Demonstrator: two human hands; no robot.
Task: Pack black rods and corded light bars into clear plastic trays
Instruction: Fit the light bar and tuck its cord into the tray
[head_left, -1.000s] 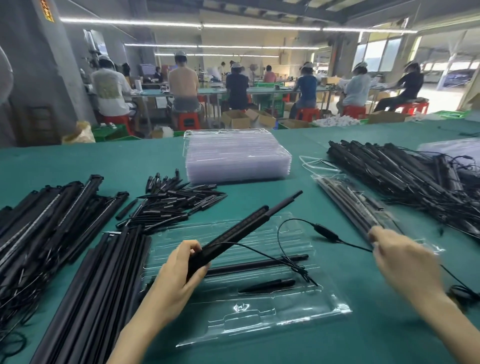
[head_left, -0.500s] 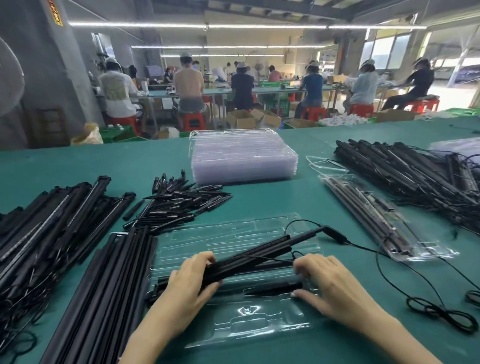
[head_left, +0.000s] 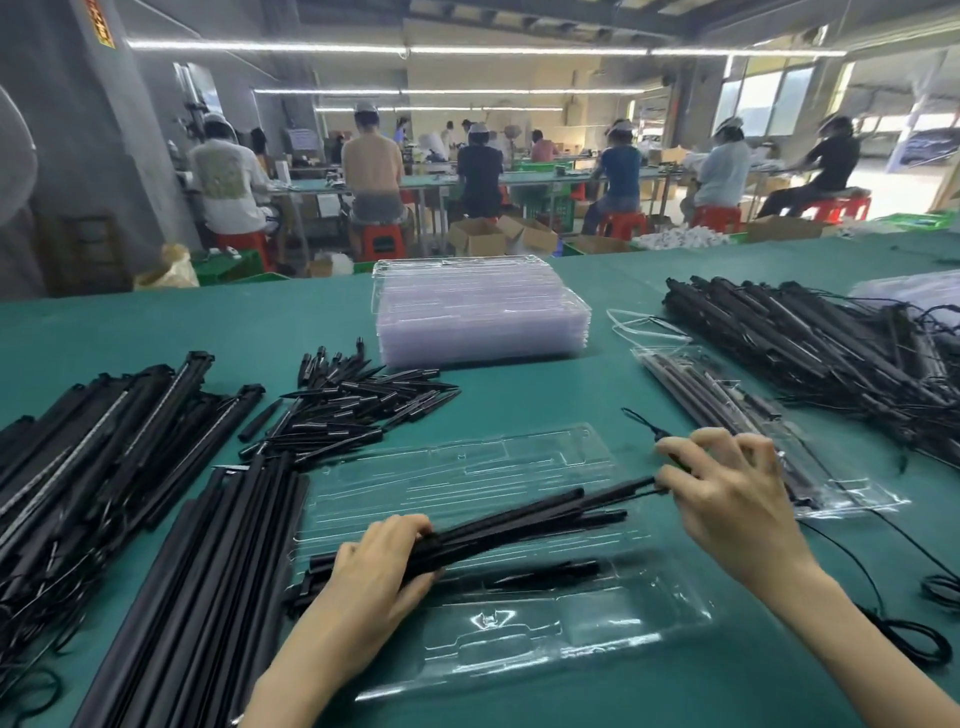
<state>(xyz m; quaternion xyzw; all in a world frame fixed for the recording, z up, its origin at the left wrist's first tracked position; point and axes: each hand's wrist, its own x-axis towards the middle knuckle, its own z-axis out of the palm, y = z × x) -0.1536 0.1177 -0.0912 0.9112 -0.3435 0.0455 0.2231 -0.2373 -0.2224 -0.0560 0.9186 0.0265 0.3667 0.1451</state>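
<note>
A worker's left hand (head_left: 374, 566) clamps a slim matte-black light bar (head_left: 519, 525) over a glossy moulded clear tray (head_left: 519, 639); right hand (head_left: 727, 499) fingers pinch its thin cord (head_left: 644, 423).

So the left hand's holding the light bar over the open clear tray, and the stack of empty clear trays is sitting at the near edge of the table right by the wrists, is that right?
Not quite. The head view shows the stack of empty clear trays at the far side of the table, beyond the open clear tray, not by the wrists. The rest holds: the left hand holds the light bar over that tray.
</note>
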